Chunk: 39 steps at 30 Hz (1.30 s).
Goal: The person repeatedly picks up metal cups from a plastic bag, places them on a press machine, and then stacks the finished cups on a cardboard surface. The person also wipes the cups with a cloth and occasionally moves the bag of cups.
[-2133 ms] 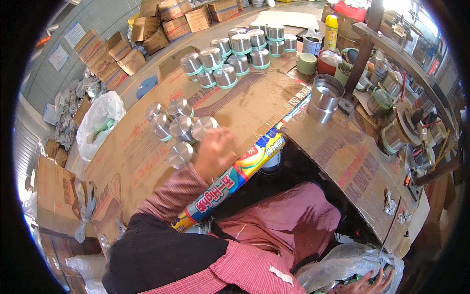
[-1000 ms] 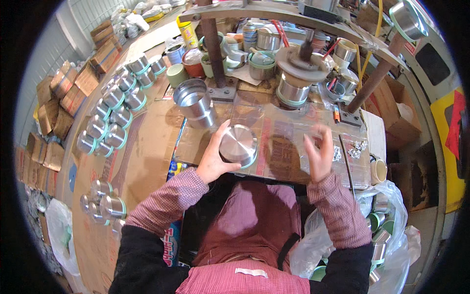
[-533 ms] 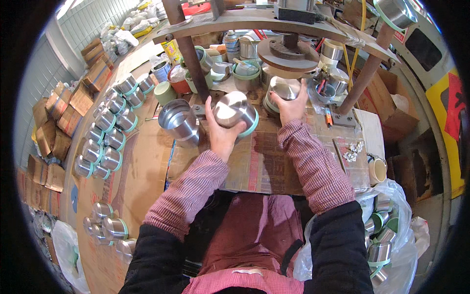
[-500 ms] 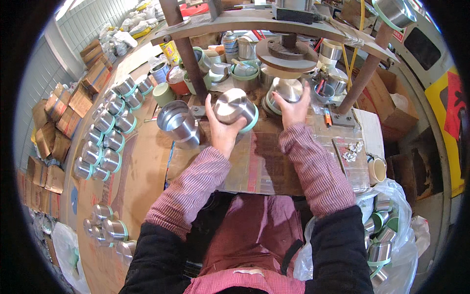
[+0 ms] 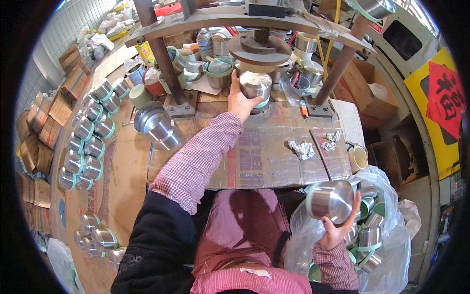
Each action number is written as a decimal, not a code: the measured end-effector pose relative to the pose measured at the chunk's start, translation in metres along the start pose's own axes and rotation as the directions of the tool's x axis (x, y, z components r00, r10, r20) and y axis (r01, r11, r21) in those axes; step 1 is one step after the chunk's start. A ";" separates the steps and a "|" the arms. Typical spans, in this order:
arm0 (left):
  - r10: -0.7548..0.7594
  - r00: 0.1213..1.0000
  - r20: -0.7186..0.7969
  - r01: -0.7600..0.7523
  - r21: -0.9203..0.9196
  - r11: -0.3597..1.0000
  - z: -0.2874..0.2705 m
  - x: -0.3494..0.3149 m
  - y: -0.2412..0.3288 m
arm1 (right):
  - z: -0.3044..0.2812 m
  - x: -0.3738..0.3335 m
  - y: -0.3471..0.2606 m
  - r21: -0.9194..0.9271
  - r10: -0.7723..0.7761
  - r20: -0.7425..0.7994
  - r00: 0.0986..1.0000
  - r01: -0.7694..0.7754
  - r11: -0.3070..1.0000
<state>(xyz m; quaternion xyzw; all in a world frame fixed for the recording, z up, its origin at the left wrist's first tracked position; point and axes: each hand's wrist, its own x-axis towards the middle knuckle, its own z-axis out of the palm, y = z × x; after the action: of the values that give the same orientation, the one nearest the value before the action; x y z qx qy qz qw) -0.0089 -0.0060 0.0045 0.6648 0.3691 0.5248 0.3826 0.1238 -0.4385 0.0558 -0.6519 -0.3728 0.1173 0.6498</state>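
Steel cups (image 5: 324,202) in 2 hands (image 5: 240,103), 1 below disc (image 5: 259,59).

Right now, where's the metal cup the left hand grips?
Head view, upper centre: the metal cup is in the left hand, just under the round press plate.

Now our left hand (image 5: 239,103) has brought its cup (image 5: 255,85) beneath the disc (image 5: 259,53); our right hand (image 5: 337,232) has swung a second cup (image 5: 327,202) over by the bag (image 5: 390,274).
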 end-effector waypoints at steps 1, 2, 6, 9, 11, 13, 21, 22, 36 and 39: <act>-0.013 1.000 -0.003 0.014 0.058 0.998 -0.005 -0.006 0.006 | -0.016 -0.011 0.001 -0.017 0.037 -0.056 0.998 -0.038 0.999; -0.042 0.999 -0.004 0.042 0.105 0.994 -0.009 -0.013 0.013 | -0.033 -0.021 0.002 -0.008 0.048 -0.108 0.993 -0.049 0.999; 0.062 0.997 -0.034 -0.052 0.250 0.967 -0.019 -0.094 0.053 | -0.097 -0.057 0.004 -0.320 -0.152 -0.390 0.908 0.021 0.947; 0.091 0.990 0.108 -0.088 -0.029 0.996 -0.028 -0.176 0.087 | -0.136 -0.087 0.004 -0.264 -0.066 -0.523 0.850 -0.088 0.961; 0.079 0.974 0.214 -0.056 -0.114 0.992 -0.030 -0.221 0.108 | -0.157 -0.100 0.005 -0.446 -0.137 -0.526 0.840 -0.135 0.885; 0.139 0.962 0.236 -0.093 -0.197 0.976 -0.025 -0.251 0.123 | -0.171 -0.109 0.008 -0.630 -0.217 -0.490 0.844 -0.171 0.758; -0.019 0.955 0.297 0.109 -0.290 0.951 -0.028 -0.313 0.141 | -0.162 -0.116 0.006 -0.947 -0.234 -0.056 0.971 0.023 0.320; -0.019 0.949 0.315 0.108 -0.269 0.957 -0.032 -0.318 0.140 | -0.159 -0.115 0.004 -0.951 -0.217 -0.044 0.975 0.026 0.309; -0.165 0.955 0.247 0.197 -0.111 0.974 -0.127 -0.356 0.156 | -0.133 -0.087 0.011 -0.959 0.044 0.177 0.983 0.162 0.234; -0.234 0.960 0.153 0.248 -0.079 0.966 -0.168 -0.367 0.173 | -0.130 -0.086 0.015 -0.930 -0.050 0.263 0.963 0.267 0.252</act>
<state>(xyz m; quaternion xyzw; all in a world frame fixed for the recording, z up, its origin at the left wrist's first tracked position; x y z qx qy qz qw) -0.2229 -0.3881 0.0339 0.6312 0.3931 0.4427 0.5011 0.1519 -0.5906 0.0297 -0.8563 -0.4880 -0.1395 0.0958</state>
